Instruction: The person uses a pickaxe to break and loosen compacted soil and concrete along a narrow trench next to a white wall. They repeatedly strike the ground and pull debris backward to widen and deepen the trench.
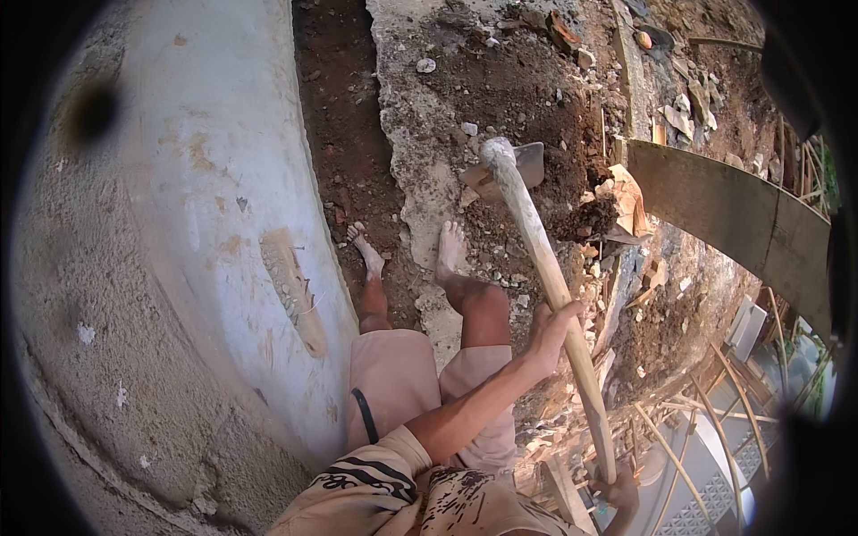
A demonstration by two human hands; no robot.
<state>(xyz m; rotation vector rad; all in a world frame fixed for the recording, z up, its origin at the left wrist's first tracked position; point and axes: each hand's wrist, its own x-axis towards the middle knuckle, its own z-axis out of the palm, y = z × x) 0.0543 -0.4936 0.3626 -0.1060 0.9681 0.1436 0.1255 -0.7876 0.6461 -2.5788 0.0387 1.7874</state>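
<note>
A hoe (529,218) with a thick wooden handle and a wide metal blade slants across the view, its head over the loose dark soil (556,100). Midway along the handle, my left hand (553,335) is closed around the wood. My right hand (618,488) grips the handle's lower end, at the bottom right. Below the hoe's head are my bare feet; one foot (367,251) stands in a trench of reddish soil (342,120), the other (452,249) on a broken concrete edge (425,201).
A smooth grey concrete ledge (221,154) runs along the left beside a rough wall (87,268). A wooden piece with nails (291,288) lies on the ledge. At right are a curved board (730,208), crumpled paper (629,201), rubble and thin wooden poles (677,462).
</note>
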